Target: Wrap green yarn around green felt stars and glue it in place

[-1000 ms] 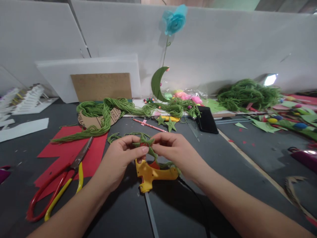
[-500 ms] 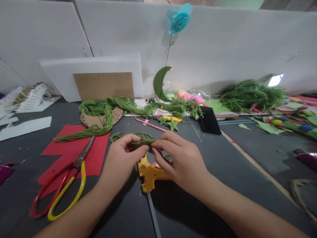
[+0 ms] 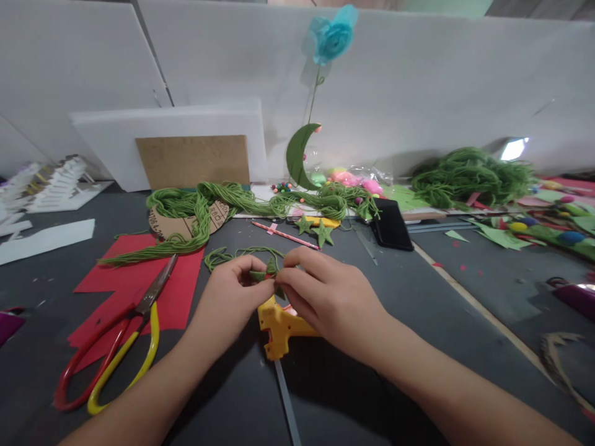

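Note:
My left hand and my right hand meet at the table's middle, both pinched on a small star wrapped in green yarn. A trace of red shows on the star. A loose strand of green yarn trails from it to the left. Just under my hands lies a yellow glue gun, partly hidden by my right hand, with its glue stick pointing toward me.
Red-and-yellow scissors lie on red paper at left. Green yarn bundles, two green stars, a black phone, a green crescent with a blue flower, and a yarn heap lie behind. White foam boards line the back.
My hands have closed in on the star and sunk a little toward the glue gun. My right fingers now cover more of the star and the gun.

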Demonstrator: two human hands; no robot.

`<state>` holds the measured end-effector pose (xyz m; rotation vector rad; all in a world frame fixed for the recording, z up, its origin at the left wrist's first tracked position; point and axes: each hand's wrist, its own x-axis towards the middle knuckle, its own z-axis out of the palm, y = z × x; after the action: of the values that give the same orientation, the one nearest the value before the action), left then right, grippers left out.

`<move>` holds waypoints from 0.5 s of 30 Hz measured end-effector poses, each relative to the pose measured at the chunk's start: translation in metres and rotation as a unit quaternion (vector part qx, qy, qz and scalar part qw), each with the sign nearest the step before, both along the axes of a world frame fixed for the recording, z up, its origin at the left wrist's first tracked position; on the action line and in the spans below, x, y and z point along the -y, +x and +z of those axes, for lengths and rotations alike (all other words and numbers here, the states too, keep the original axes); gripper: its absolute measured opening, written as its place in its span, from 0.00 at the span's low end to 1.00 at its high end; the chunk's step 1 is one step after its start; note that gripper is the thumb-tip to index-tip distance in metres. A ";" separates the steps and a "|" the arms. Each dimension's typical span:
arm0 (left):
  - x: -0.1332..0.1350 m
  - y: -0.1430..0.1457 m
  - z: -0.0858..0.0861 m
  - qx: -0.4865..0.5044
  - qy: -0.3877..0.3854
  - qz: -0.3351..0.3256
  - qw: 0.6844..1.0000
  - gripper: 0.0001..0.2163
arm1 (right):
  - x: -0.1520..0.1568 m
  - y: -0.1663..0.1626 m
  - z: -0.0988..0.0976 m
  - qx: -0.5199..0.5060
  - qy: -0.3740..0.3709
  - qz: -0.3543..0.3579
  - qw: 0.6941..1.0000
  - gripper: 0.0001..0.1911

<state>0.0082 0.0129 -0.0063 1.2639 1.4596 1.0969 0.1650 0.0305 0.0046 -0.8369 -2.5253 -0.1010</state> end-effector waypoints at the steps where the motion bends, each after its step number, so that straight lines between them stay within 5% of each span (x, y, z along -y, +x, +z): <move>1: 0.000 0.000 -0.001 0.012 -0.010 -0.010 1.000 0.03 | -0.001 0.000 0.000 -0.011 -0.018 0.004 1.000 0.09; 8: -0.001 -0.002 -0.006 0.125 -0.042 -0.091 0.987 0.03 | -0.006 0.001 0.005 -0.074 -0.094 0.012 0.993 0.07; 15: 0.004 -0.001 -0.002 0.156 -0.012 -0.093 0.983 0.06 | -0.008 0.002 0.010 -0.121 -0.123 -0.006 0.985 0.05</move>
<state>0.0075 0.0094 -0.0086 1.1276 1.0951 1.0921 0.1666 0.0388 0.0146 -0.8994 -2.3309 0.2971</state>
